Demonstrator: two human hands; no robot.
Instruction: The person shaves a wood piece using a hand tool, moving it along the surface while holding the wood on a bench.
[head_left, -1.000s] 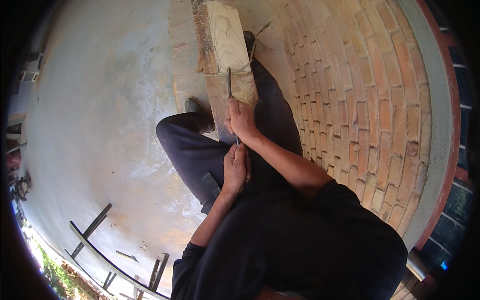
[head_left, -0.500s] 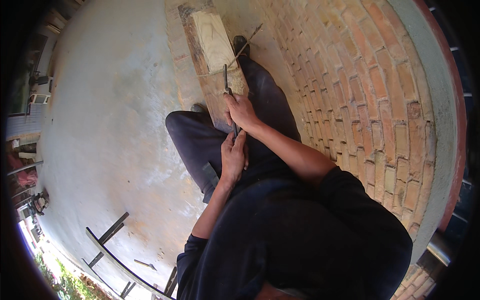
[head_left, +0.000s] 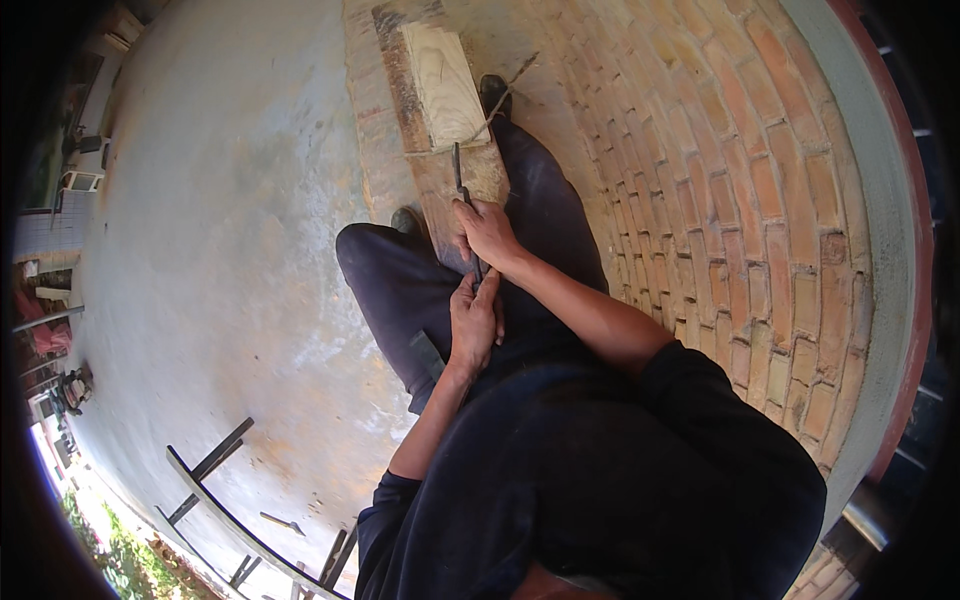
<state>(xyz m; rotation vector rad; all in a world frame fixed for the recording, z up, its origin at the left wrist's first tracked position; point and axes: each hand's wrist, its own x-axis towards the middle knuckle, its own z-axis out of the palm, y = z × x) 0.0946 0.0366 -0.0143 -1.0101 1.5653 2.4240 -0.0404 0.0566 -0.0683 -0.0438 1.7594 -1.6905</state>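
Note:
A slim, dark metal tool with a bent far end runs lengthwise over a worn wooden bench between my legs. My right hand is closed around its middle. Closer to my body, my left hand grips the near end, its fingers hiding that part. On the bench's far half lies a pale, grained wooden board, with the tool's tip at its near edge. A thin stick or cord crosses the bench by that edge and sticks out to the right.
A brick wall rises close on my right. Grey concrete floor spreads to the left. At lower left stand a dark-legged frame or bench and a small hammer-like tool on the floor.
Both hands and the tool have drawn slightly back toward me relative to the pale board. The grip looks the same, and the whole view has shifted a little.

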